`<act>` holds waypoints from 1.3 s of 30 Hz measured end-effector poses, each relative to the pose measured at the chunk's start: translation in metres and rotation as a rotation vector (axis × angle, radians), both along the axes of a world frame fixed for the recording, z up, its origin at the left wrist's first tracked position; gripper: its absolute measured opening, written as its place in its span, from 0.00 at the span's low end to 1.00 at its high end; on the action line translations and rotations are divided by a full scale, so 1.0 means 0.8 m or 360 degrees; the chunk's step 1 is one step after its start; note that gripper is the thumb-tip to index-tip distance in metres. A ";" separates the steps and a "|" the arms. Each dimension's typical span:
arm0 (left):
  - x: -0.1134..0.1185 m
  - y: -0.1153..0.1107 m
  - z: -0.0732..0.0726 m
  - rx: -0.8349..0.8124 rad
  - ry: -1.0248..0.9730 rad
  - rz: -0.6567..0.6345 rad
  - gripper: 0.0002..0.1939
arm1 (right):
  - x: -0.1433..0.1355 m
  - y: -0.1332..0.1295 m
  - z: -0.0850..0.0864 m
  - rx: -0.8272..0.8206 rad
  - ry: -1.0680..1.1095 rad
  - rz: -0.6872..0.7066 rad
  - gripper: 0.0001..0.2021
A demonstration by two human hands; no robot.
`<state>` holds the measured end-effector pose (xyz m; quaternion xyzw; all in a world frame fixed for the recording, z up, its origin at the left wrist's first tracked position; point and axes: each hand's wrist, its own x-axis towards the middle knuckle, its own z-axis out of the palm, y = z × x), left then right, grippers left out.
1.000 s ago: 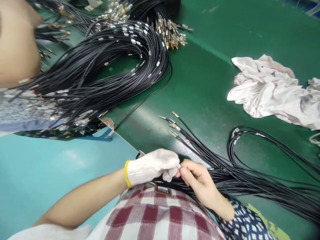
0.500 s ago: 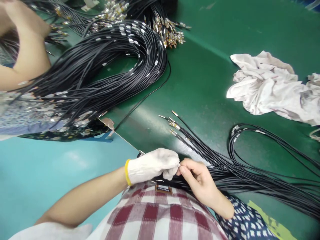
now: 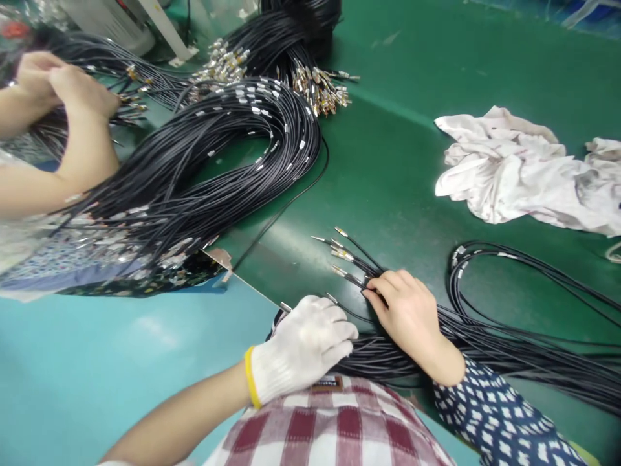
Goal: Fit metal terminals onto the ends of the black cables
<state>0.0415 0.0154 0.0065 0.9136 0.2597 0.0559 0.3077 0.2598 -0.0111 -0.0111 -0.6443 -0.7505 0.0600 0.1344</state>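
Note:
My left hand [image 3: 310, 343] wears a white knit glove with a yellow cuff. It lies over the near bundle of black cables [image 3: 378, 356] at the table edge, fingers bent down around them; the fingertips are partly hidden. My bare right hand [image 3: 405, 314] is ahead and to the right, its thumb and fingers closed on black cables [image 3: 359, 281] just behind their metal connectors [image 3: 342, 254]. Those connectors fan out to the left on the green table [image 3: 388, 194]. One loose cable end [image 3: 332, 298] points up between my hands.
A big coil of black cables [image 3: 291, 162] with white tags lies at left. Beyond it are piles of connectors [image 3: 320, 90]. Another person's hands [image 3: 72, 84] work at far left. Crumpled white cloths [image 3: 514, 168] and a looped cable bundle [image 3: 456, 272] lie right.
My hands were together at a small metal cable end; they are now apart. My right hand has moved up and right onto the cables, and my left hand has turned palm-down over the near bundle.

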 end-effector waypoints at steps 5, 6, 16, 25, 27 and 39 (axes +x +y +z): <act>-0.007 0.005 0.006 -0.0079 0.0068 0.0107 0.14 | 0.009 -0.004 0.012 -0.0108 0.0573 -0.0078 0.07; -0.008 0.007 0.010 -0.0134 0.0067 0.0251 0.13 | 0.012 -0.006 0.017 -0.0166 0.0691 -0.0057 0.07; -0.007 0.020 0.031 -0.0654 -0.0063 0.0734 0.12 | 0.006 -0.013 0.052 -0.0775 0.1150 0.0311 0.07; -0.014 0.017 0.040 -0.1627 -0.0203 0.0940 0.11 | -0.037 -0.010 0.051 -0.1066 0.1480 0.0264 0.17; -0.016 0.018 0.038 -0.1843 -0.0303 0.0880 0.09 | -0.034 -0.009 0.050 -0.1188 0.1713 0.0221 0.17; -0.013 0.019 0.032 -0.1936 -0.0278 0.0808 0.13 | -0.045 -0.030 0.033 -0.1132 0.1755 0.0125 0.19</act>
